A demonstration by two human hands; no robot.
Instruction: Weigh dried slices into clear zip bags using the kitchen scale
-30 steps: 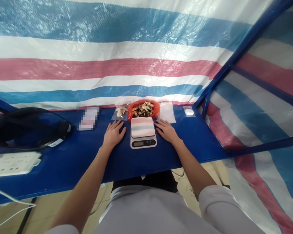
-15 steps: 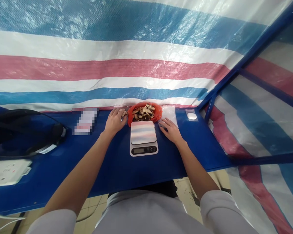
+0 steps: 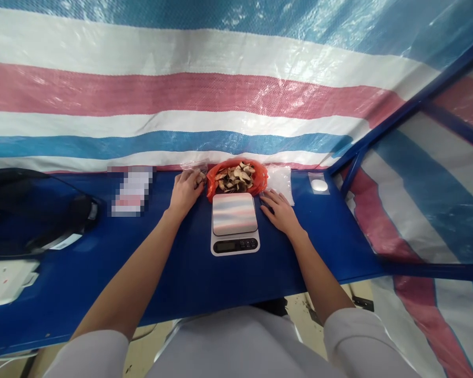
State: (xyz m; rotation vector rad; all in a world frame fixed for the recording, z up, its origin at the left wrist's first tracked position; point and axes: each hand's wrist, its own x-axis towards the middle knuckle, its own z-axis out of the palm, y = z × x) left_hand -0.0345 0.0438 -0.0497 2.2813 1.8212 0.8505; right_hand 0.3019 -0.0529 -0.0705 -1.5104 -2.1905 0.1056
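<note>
A white kitchen scale [image 3: 235, 242] with a shiny square pan and a dark display strip sits mid-table, nothing on its pan. Right behind it, an orange-red plastic bag [image 3: 212, 186] lies open, full of dried brown and cream slices [image 3: 236, 178]. My left hand [image 3: 186, 193] rests, fingers spread, over a clear plastic bag [image 3: 193, 167] left of the orange one; pale brown pieces show by its fingertips. My right hand [image 3: 280, 211] lies flat with fingers apart, touching the near edge of a clear bag of white contents [image 3: 279, 181].
A small clear packet with a white round item [image 3: 319, 185] lies farther right. To the left are a blurred-out card or phone [image 3: 133, 191], a black strapped item [image 3: 79, 215] and a white power strip [image 3: 8, 278]. Striped sheeting [image 3: 181, 94] and blue frame bars [image 3: 386, 131] enclose the blue table.
The view has tilted and shifted slightly, so the table items appear a little moved. Both hands stay in nearly the same places beside the bags.
</note>
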